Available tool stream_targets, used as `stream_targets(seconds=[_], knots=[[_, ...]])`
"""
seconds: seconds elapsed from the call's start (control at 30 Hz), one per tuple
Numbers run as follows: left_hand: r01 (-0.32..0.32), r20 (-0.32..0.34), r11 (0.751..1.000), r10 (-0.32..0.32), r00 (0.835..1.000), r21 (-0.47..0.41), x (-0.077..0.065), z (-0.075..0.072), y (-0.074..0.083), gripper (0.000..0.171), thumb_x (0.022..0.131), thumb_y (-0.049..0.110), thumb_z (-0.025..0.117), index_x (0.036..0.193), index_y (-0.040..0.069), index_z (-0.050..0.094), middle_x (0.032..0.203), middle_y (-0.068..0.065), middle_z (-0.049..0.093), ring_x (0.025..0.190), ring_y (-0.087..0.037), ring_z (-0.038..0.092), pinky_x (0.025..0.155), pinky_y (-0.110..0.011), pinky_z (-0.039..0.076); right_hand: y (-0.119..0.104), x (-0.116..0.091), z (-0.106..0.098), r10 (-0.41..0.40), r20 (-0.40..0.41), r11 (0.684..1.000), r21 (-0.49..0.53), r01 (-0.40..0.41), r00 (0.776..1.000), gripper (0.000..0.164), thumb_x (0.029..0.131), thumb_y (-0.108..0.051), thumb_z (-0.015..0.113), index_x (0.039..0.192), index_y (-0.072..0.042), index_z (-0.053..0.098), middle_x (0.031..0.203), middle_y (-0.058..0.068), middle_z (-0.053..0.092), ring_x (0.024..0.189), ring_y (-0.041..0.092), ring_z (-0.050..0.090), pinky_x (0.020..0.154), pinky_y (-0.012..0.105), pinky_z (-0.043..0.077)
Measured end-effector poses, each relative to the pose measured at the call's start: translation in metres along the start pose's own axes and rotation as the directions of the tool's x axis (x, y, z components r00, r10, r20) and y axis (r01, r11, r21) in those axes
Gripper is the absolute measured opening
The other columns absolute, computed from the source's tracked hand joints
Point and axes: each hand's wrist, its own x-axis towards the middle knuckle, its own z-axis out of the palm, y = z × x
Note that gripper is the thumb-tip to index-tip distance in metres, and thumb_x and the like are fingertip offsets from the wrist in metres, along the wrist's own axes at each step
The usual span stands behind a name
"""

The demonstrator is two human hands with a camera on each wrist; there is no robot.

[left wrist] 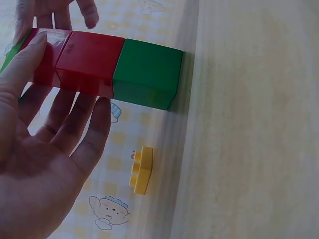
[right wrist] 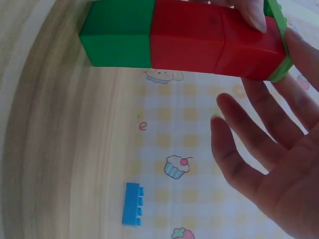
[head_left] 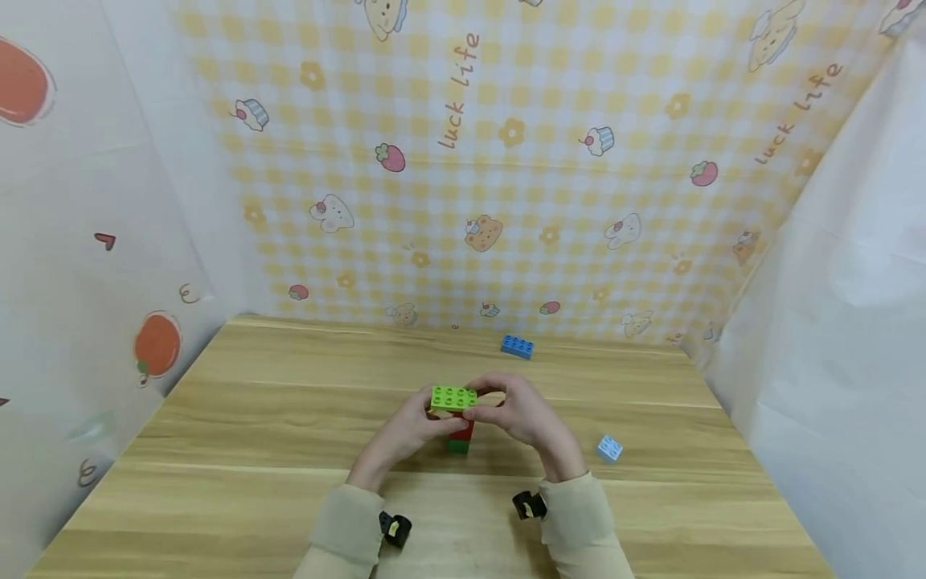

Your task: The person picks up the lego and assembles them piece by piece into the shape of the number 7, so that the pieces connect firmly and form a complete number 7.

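A tower of building blocks stands on the table in front of me: a dark green block [left wrist: 147, 72] at the bottom and two red blocks [right wrist: 187, 37] above it. A flat lime green brick [head_left: 453, 399] with studs lies on top. My left hand [head_left: 408, 422] grips the upper red block from the left, its thumb across the near face. From the right, my right hand [head_left: 524, 410] pinches the lime green brick by its end, thumb at the near edge. Its lower fingers are spread beside the tower.
On the wooden table [head_left: 289, 386], a blue brick [head_left: 517, 346] lies toward the back and a light blue brick [head_left: 610, 449] at the right. A yellow brick [left wrist: 142, 172] shows beyond the tower in the left wrist view. A patterned cloth [head_left: 434, 201] hangs behind the table.
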Motion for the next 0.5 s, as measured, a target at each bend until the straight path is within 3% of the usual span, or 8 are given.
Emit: stream_targets(seconds=[0.27, 0.5], knots=[[0.012, -0.003, 1.000, -0.012, 1.000, 0.023, -0.004, -0.005, -0.001, 0.049, 0.090, 0.028, 0.073, 0.131, 0.007, 0.055, 0.117, -0.008, 0.061, 0.105, -0.025, 0.060, 0.088, -0.038, 0.049, 0.006, -0.001, 0.002, -0.013, 0.002, 0.999, 0.034, 0.013, 1.000, 0.024, 0.087, -0.017, 0.076, 0.111, -0.013, 0.071, 0.108, -0.001, 0.066, 0.103, 0.019, 0.058, 0.076, 0.036, 0.051], [0.009, -0.017, 0.996, -0.008, 1.000, 0.085, -0.008, -0.023, 0.004, 0.058, 0.091, 0.025, 0.072, 0.141, 0.009, 0.049, 0.126, -0.008, 0.057, 0.117, -0.029, 0.053, 0.095, -0.044, 0.045, 0.004, -0.002, 0.002, 0.004, -0.001, 1.000, 0.016, -0.004, 1.000, 0.025, 0.088, -0.019, 0.075, 0.112, -0.013, 0.070, 0.106, -0.002, 0.066, 0.102, 0.019, 0.059, 0.075, 0.034, 0.052]])
